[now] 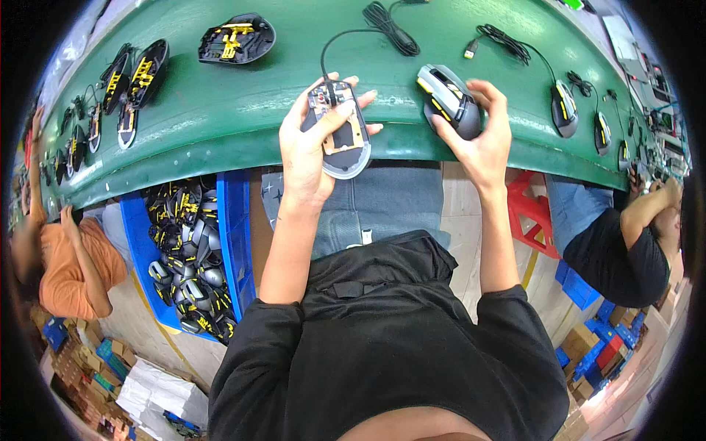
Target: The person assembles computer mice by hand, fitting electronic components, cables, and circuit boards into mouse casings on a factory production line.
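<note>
My left hand [301, 147] holds an uncovered computer mouse base [346, 158], its thumb laid across the circuit board. From the far end of that base a black cable [393, 31] runs to a bundled coil on the green bench. To the right, the thumb and fingers of my right hand [485, 143] close around a grey and black mouse top shell [448, 95] with yellow accents. The shell is at the bench's near edge, apart from the base. Whether it rests on the bench or is slightly lifted, I cannot tell.
A loose shell [237, 40] lies inside up on the green bench [220, 110]. Several mice with cables line both sides, including one mouse [564, 110] at right. A blue crate [239, 235] full of shells stands below left. People sit at both sides; a red stool [531, 213] is at right.
</note>
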{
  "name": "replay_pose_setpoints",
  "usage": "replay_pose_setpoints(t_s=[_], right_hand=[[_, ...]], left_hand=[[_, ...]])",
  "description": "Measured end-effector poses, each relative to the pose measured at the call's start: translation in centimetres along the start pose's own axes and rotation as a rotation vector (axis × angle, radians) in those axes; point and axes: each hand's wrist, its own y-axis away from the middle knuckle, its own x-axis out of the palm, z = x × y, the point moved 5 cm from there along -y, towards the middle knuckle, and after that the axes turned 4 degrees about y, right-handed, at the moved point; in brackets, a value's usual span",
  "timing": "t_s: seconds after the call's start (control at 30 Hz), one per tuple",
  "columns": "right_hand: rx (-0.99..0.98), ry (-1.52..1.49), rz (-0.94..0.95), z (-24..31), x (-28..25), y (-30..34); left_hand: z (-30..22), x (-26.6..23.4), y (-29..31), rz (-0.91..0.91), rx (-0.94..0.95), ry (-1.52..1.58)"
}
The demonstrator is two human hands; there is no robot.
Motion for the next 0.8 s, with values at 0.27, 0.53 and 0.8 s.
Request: replay_pose_setpoints(t_s=[0.27, 0.53, 0.8], right_hand=[[-0.199, -0.114, 0.055, 6.5, 3.8, -1.8], [-0.251, 0.054, -0.103, 11.5, 9.0, 3.0], [-0.215, -0.114, 0.035, 11.0, 9.3, 2.9]], left_hand=[[-0.2, 0.0, 0.3, -0.036, 0.055, 0.061], [0.4, 0.4, 0.7, -0.104, 0.136, 0.023], [0.4, 2.2, 1.5, 0.15, 0.168, 0.05]])
